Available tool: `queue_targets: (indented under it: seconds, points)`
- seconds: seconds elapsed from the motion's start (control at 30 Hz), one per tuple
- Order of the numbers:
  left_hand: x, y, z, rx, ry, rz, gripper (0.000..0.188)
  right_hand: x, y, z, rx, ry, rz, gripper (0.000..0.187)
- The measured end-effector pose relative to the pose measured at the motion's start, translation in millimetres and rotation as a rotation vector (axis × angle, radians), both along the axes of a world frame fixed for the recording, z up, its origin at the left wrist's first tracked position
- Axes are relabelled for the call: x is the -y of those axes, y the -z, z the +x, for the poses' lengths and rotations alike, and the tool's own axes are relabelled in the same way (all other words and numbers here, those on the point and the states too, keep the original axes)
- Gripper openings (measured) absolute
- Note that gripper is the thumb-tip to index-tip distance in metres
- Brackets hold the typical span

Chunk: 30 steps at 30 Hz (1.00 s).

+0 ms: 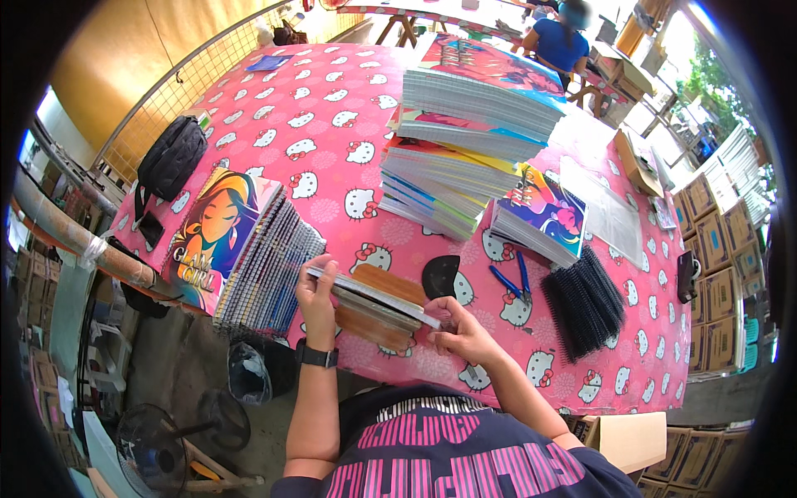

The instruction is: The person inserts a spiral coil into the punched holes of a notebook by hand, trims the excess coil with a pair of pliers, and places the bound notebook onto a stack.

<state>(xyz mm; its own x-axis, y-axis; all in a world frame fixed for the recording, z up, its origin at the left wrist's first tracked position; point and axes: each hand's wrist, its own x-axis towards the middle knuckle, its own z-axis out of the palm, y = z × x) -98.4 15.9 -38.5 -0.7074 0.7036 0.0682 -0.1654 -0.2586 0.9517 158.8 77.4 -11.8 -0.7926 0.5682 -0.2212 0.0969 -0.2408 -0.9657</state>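
Between both hands is a thin pad of bound sheets (pixel 375 296), seen nearly edge-on above a brown wooden block (pixel 371 324). My left hand (pixel 318 300) grips the pad's left end, thumb on top. At its right end my right hand (pixel 462 332) pinches the corner with thumb and fingers. Just beyond lies a black half-round piece (pixel 440 276). Blue-handled pliers (pixel 516 280) rest to the right, beside a bundle of black spiral binding coils (pixel 584 303). On the left stand spiral-bound notebooks (pixel 270 261) with a colourful illustrated cover.
Tall stacks of unbound books (pixel 473 129) and a smaller stack (pixel 540 217) occupy the table's far middle. A black bag (pixel 173 158) sits at the left edge, a clear plastic sheet (pixel 610 212) at the right. Cartons (pixel 712 249) are piled beyond; a person (pixel 560 46) sits farther back.
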Motion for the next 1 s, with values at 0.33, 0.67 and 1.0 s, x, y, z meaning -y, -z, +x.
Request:
queue_targets:
  seconds: [0.33, 0.67, 1.0]
  points:
    - [19.9, -52.3, 88.0, -1.266, 0.090, -0.206, 0.067, -7.6, -22.8, 16.9, 0.095, 0.182, 0.469, 0.018]
    - [2.9, -21.4, 102.2, -1.363, 0.068, -0.209, 0.044, 0.2, -37.6, 4.8, 0.120, 0.268, 0.645, 0.022]
    - [3.3, -24.8, 99.0, -1.356, 0.088, -0.243, 0.044, -3.4, -34.4, 2.7, 0.113, 0.112, 0.644, 0.010]
